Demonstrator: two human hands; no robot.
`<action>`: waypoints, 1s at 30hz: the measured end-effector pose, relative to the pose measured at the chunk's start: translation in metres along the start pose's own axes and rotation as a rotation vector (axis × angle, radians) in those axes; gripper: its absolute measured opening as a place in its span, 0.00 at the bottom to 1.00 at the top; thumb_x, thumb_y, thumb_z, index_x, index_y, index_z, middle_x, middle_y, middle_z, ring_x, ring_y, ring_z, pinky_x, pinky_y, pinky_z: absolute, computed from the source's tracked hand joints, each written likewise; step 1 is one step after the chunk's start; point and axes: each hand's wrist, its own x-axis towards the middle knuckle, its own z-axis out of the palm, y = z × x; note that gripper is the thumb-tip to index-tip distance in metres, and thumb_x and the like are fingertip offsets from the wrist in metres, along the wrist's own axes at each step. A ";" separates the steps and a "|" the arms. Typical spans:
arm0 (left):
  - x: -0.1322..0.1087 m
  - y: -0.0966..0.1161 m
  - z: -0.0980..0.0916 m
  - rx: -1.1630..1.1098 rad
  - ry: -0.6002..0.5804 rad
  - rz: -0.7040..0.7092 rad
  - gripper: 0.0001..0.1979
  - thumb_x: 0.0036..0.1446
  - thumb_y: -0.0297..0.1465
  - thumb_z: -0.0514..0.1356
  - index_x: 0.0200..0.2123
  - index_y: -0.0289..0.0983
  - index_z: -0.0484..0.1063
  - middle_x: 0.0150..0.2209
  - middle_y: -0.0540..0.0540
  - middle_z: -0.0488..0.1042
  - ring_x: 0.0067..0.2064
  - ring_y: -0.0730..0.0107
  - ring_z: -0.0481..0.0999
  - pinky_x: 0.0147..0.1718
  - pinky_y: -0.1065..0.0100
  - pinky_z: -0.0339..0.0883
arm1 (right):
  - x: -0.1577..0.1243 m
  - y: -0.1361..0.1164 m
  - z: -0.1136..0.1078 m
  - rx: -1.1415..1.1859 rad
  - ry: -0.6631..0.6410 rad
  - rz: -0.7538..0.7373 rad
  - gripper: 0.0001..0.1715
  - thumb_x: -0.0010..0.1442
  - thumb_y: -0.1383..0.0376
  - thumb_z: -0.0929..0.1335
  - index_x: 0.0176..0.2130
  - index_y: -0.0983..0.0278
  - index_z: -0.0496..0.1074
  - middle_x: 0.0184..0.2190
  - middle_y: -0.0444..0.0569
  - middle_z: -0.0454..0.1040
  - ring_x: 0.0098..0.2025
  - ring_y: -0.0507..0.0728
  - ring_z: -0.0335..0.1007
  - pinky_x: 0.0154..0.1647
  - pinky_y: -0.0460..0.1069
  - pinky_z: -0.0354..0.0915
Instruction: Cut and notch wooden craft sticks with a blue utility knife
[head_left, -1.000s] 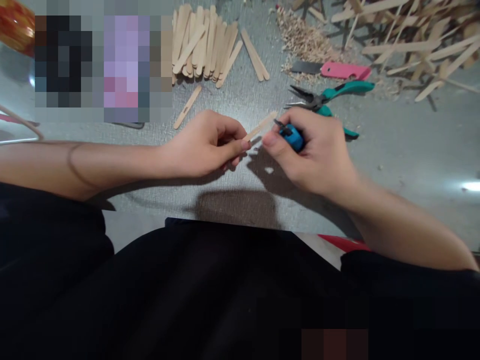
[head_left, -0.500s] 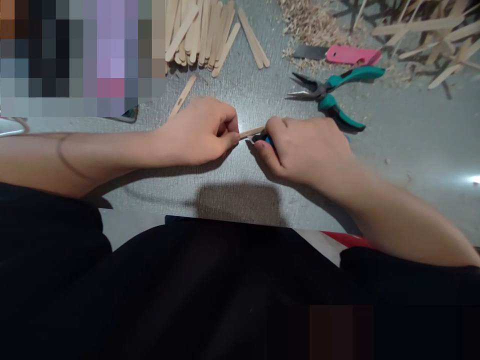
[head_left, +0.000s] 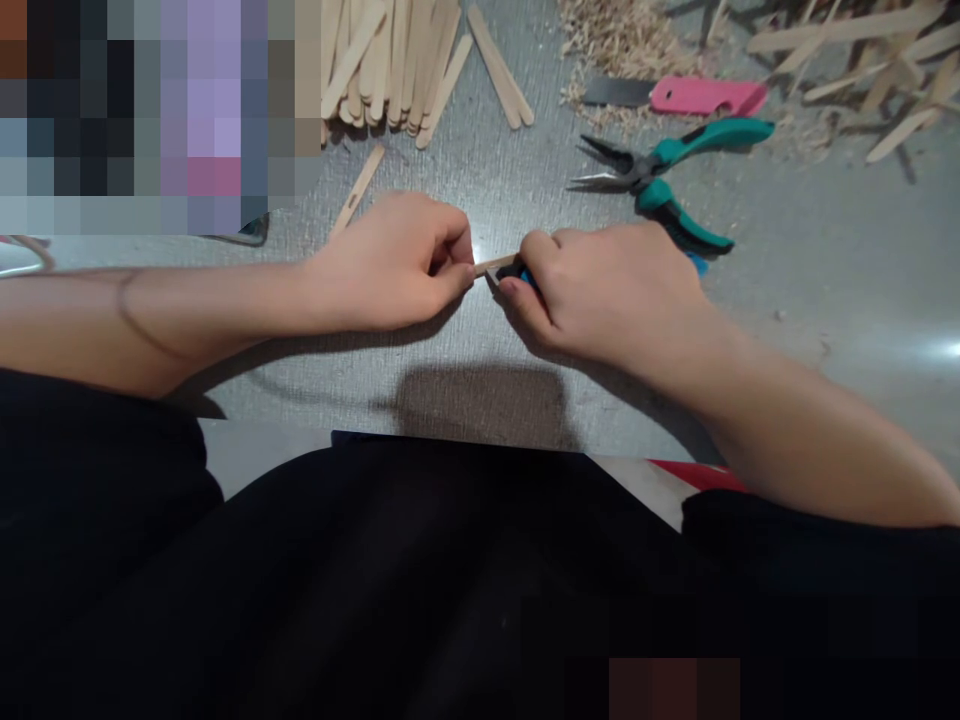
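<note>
My left hand [head_left: 401, 262] pinches a slim wooden craft stick [head_left: 492, 265] between thumb and fingers, low over the table. From its fingertips the stick runs right toward my right hand [head_left: 611, 280], whose fingers are wrapped round a blue and black utility knife [head_left: 528, 275]. A short piece of blade shows by the right thumb, close against the stick; whether it touches cannot be made out. Most of the knife is hidden in the palm, though a blue end [head_left: 699, 264] peeks out behind the hand.
Teal-handled pliers [head_left: 645, 175] lie spread beyond my right hand, below a pink-handled knife [head_left: 709, 96]. Wood shavings [head_left: 626, 40] and loose sticks [head_left: 847, 35] are at the far right. A stick pile [head_left: 397, 70] and a slotted stick [head_left: 358, 190] lie farther left.
The blade by my right thumb sits at a steeper angle to the stick. Both hands keep their grips, and the whole view has shifted slightly.
</note>
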 end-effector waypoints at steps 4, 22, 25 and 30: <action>0.002 -0.004 0.002 0.013 0.016 0.048 0.11 0.72 0.38 0.67 0.34 0.47 0.75 0.30 0.48 0.80 0.38 0.59 0.79 0.42 0.56 0.67 | 0.001 0.001 -0.002 0.028 -0.018 -0.010 0.39 0.84 0.44 0.56 0.64 0.66 0.82 0.48 0.69 0.90 0.44 0.75 0.83 0.41 0.59 0.62; 0.007 -0.004 0.003 -0.034 -0.002 0.061 0.14 0.73 0.36 0.70 0.33 0.46 0.74 0.28 0.51 0.78 0.36 0.63 0.71 0.40 0.58 0.58 | 0.002 0.004 0.000 0.118 -0.002 0.003 0.38 0.84 0.42 0.57 0.64 0.62 0.82 0.45 0.66 0.90 0.44 0.77 0.84 0.42 0.62 0.66; 0.006 -0.003 0.002 -0.003 -0.004 0.056 0.14 0.73 0.35 0.70 0.33 0.45 0.73 0.27 0.51 0.77 0.36 0.63 0.71 0.40 0.58 0.59 | 0.002 0.003 0.000 0.112 0.025 -0.011 0.37 0.84 0.43 0.58 0.63 0.63 0.82 0.43 0.65 0.90 0.43 0.76 0.83 0.41 0.61 0.65; 0.006 -0.006 0.003 -0.006 0.017 0.083 0.15 0.73 0.40 0.69 0.32 0.45 0.74 0.28 0.51 0.78 0.35 0.62 0.72 0.38 0.59 0.59 | 0.002 0.003 0.001 0.081 0.030 -0.019 0.38 0.84 0.42 0.57 0.63 0.61 0.83 0.42 0.64 0.90 0.42 0.76 0.83 0.39 0.61 0.65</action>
